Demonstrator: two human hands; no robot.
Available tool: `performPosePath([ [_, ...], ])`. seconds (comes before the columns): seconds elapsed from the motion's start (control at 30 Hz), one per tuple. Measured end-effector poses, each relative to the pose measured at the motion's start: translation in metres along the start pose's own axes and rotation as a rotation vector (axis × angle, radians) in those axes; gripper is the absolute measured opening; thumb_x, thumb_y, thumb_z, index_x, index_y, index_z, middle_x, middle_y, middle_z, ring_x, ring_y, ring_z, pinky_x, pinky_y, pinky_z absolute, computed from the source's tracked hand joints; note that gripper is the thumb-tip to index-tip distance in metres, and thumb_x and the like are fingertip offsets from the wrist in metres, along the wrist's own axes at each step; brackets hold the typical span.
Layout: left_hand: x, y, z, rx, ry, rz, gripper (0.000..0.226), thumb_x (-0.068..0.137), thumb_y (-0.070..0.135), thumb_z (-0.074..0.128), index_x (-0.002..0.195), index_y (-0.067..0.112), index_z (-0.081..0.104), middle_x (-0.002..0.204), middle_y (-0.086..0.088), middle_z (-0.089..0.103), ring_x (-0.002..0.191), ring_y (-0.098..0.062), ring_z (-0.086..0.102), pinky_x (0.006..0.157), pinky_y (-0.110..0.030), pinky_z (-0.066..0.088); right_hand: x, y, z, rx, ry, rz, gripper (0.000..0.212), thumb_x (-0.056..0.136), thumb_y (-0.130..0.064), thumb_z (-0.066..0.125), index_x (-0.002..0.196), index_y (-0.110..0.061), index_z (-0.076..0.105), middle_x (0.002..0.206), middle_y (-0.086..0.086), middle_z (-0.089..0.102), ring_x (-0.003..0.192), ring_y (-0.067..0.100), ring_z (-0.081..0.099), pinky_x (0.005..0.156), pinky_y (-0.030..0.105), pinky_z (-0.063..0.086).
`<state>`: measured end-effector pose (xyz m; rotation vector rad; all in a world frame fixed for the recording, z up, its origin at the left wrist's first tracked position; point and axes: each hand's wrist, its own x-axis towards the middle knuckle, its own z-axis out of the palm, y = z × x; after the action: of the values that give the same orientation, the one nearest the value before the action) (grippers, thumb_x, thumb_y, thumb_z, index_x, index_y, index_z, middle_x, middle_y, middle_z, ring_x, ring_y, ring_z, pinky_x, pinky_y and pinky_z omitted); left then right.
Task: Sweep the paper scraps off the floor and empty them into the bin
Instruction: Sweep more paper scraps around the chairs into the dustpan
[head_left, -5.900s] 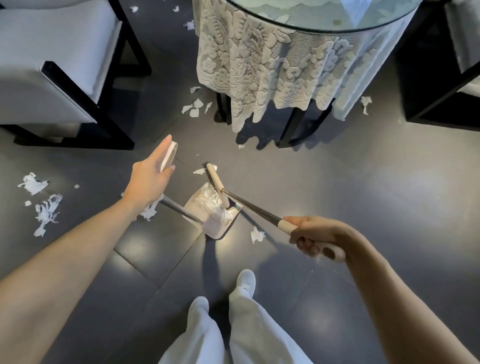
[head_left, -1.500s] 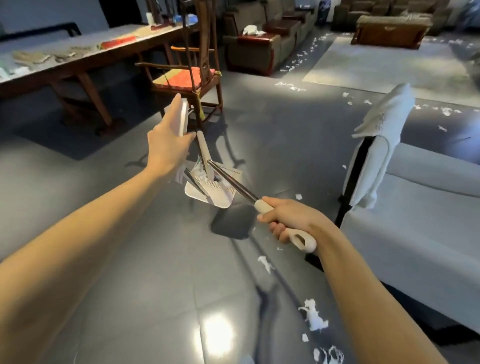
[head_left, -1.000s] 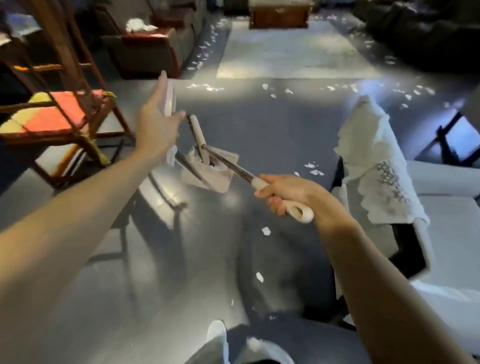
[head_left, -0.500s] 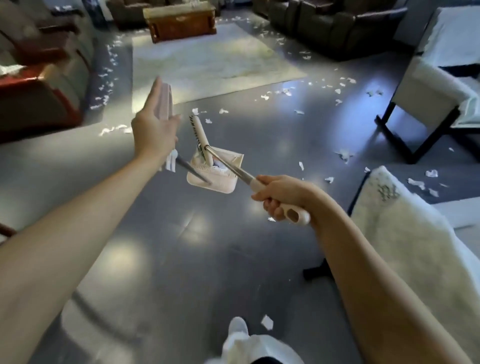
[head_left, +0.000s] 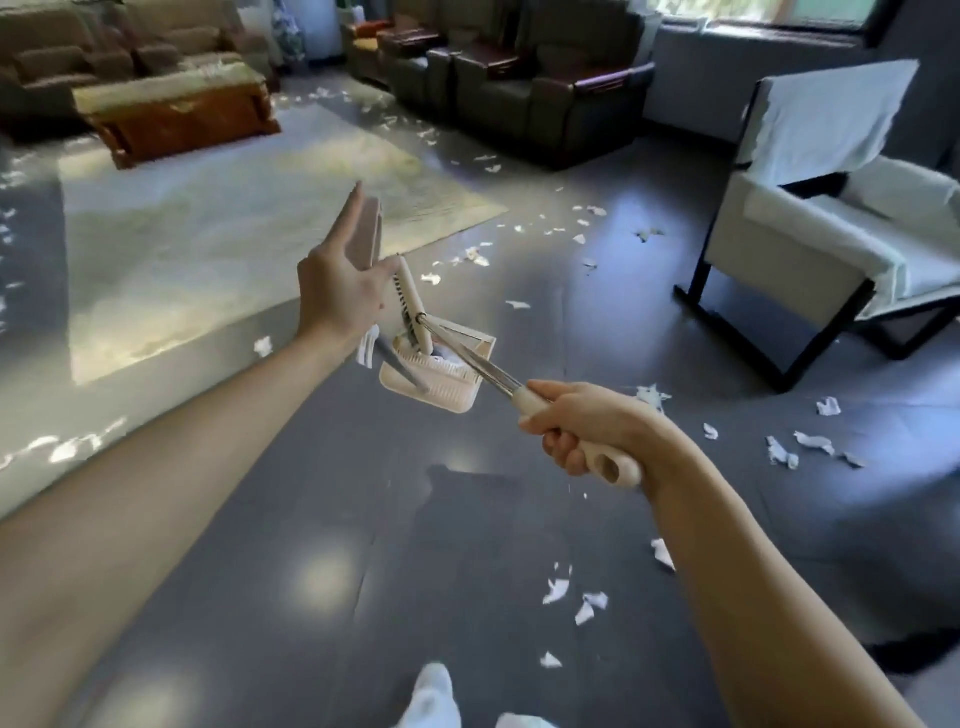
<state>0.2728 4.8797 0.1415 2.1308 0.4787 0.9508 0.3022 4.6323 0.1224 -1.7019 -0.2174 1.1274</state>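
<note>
My left hand (head_left: 340, 291) pinches the flat cream top of the dustpan handle (head_left: 373, 239) between thumb and straight fingers. The cream dustpan (head_left: 441, 392) hangs off the floor in front of me with white paper scraps (head_left: 453, 359) inside. My right hand (head_left: 584, 434) grips the cream broom handle (head_left: 610, 465); its metal shaft runs up-left to the broom head (head_left: 410, 306), which rests in the pan. More paper scraps (head_left: 574, 597) lie on the dark tiled floor near my feet and to the right (head_left: 810, 447). No bin is in view.
A white armchair (head_left: 831, 234) with black legs stands at the right. A pale rug (head_left: 234, 218) covers the floor at the left, with a wooden coffee table (head_left: 176, 114) behind it. Dark sofas (head_left: 545, 78) line the back. My white shoe (head_left: 431, 696) shows at the bottom.
The dustpan has been lifted off the floor beside the lace-covered table and carried across the room. The view has swung right across the room; both hands keep the same hold.
</note>
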Motion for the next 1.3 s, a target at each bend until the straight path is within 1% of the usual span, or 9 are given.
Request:
performPosePath([
  [0.2,0.216,-0.046,0.150,-0.049,-0.119,0.073,0.076,0.085,0.021,0.071,0.149,0.032,0.032,0.143,0.002,0.048,0.109,-0.021,0.061,0.089,-0.043,0.055,0.169,-0.114,-0.097,0.148,0.130,-0.001,0.057,0.096,0.000,0.046,0.143,-0.031,0.034,0.053,-0.001,0.036,0.033,0.003,0.032,0.032,0.013,0.030],
  [0.3,0.322,-0.079,0.232,-0.081,-0.054,0.073,0.074,0.085,0.022,0.069,0.149,0.027,0.034,0.145,0.004,0.047,0.117,-0.005,0.048,0.100,-0.026,0.046,0.264,-0.168,-0.162,0.190,0.157,-0.015,0.046,0.097,0.001,0.045,0.123,-0.036,0.043,0.050,-0.001,0.036,0.032,0.002,0.032,0.032,0.012,0.029],
  [0.53,0.566,-0.088,0.422,-0.197,-0.165,0.115,0.073,0.084,0.020,0.068,0.149,0.030,0.034,0.138,0.008,0.051,0.110,-0.029,0.063,0.088,-0.048,0.054,0.436,-0.322,-0.347,0.205,0.271,-0.003,0.034,0.097,0.000,0.046,0.091,-0.033,0.050,0.053,-0.001,0.037,0.032,0.001,0.033,0.031,0.011,0.030],
  [0.7,0.715,-0.092,0.549,-0.282,-0.211,0.153,0.073,0.084,0.017,0.069,0.148,0.026,0.036,0.142,0.009,0.050,0.120,-0.011,0.055,0.100,-0.030,0.048,0.547,-0.416,-0.473,0.181,0.339,0.011,0.032,0.098,0.001,0.044,0.085,-0.028,0.051,0.044,-0.003,0.038,0.031,0.000,0.032,0.030,0.011,0.029],
  [0.8,0.808,-0.106,0.648,-0.370,-0.229,0.132,0.071,0.085,0.013,0.067,0.148,0.027,0.037,0.137,0.014,0.052,0.114,-0.022,0.061,0.090,-0.043,0.054,0.630,-0.461,-0.555,0.166,0.351,0.008,0.031,0.098,0.000,0.042,0.086,-0.027,0.050,0.038,-0.006,0.039,0.030,0.000,0.031,0.030,0.011,0.029],
  [0.9,0.909,-0.112,0.755,-0.392,-0.281,0.182,0.072,0.086,0.012,0.069,0.148,0.025,0.036,0.137,0.020,0.046,0.115,-0.012,0.060,0.082,-0.035,0.058,0.715,-0.509,-0.647,0.185,0.406,0.009,0.030,0.098,-0.001,0.045,0.086,-0.028,0.051,0.038,-0.006,0.039,0.031,0.000,0.032,0.030,0.011,0.030],
  [1.13,1.107,-0.066,0.984,-0.369,-0.432,0.316,0.071,0.088,0.016,0.069,0.149,0.024,0.034,0.139,0.013,0.046,0.116,-0.018,0.060,0.086,-0.018,0.053,0.854,-0.617,-0.855,0.395,0.512,-0.017,0.057,0.097,0.001,0.045,0.142,-0.032,0.034,0.057,0.000,0.036,0.031,-0.001,0.032,0.029,0.012,0.029],
  [1.23,1.182,-0.056,1.087,-0.406,-0.437,0.292,0.069,0.089,0.014,0.068,0.149,0.023,0.035,0.127,0.018,0.045,0.105,-0.008,0.063,0.075,-0.020,0.056,0.914,-0.652,-0.949,0.451,0.535,-0.036,0.049,0.097,0.003,0.043,0.125,-0.036,0.039,0.052,-0.001,0.037,0.032,-0.001,0.032,0.029,0.012,0.029],
  [1.3,1.235,-0.053,1.162,-0.437,-0.427,0.255,0.070,0.089,0.014,0.067,0.149,0.023,0.034,0.128,0.016,0.048,0.108,-0.016,0.063,0.084,-0.037,0.057,0.955,-0.673,-1.019,0.473,0.536,-0.051,0.038,0.097,0.003,0.042,0.107,-0.034,0.045,0.048,-0.003,0.038,0.032,-0.001,0.032,0.029,0.012,0.029],
])
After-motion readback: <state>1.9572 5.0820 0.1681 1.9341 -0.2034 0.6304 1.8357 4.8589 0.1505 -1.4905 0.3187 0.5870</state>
